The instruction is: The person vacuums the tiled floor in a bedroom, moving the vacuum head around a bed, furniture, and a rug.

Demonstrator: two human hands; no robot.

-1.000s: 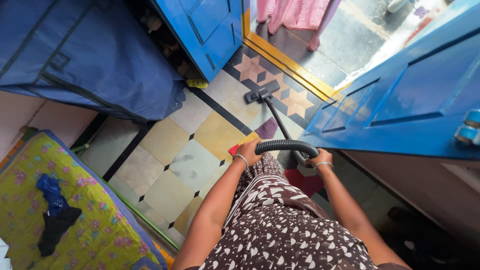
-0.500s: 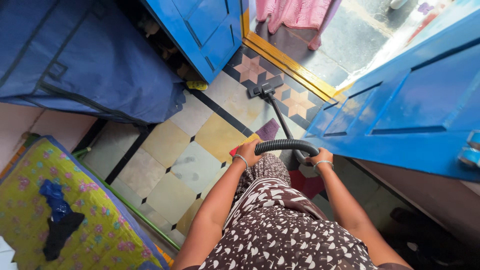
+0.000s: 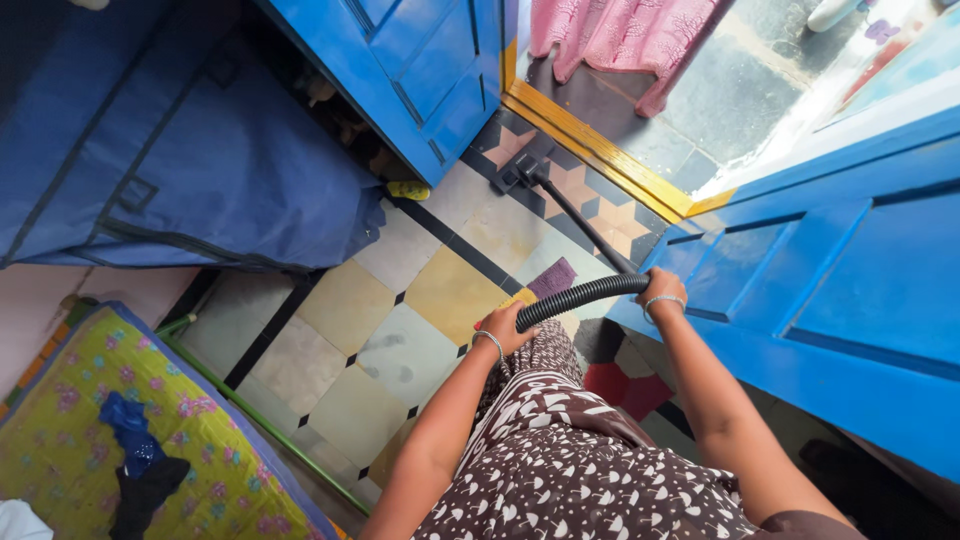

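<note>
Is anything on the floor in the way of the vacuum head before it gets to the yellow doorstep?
Nothing visible does. The vacuum head sits on the tiled floor right beside the yellow doorstep. Both the left hand and the right hand grip the black hose. The blue door stands open to the side.

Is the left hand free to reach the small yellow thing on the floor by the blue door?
Probably not as things stand. The left hand grips the black ribbed hose, and the yellow thing lies well ahead across bare tiles, under the blue door. The path is open, but it looks beyond arm's length.
</note>
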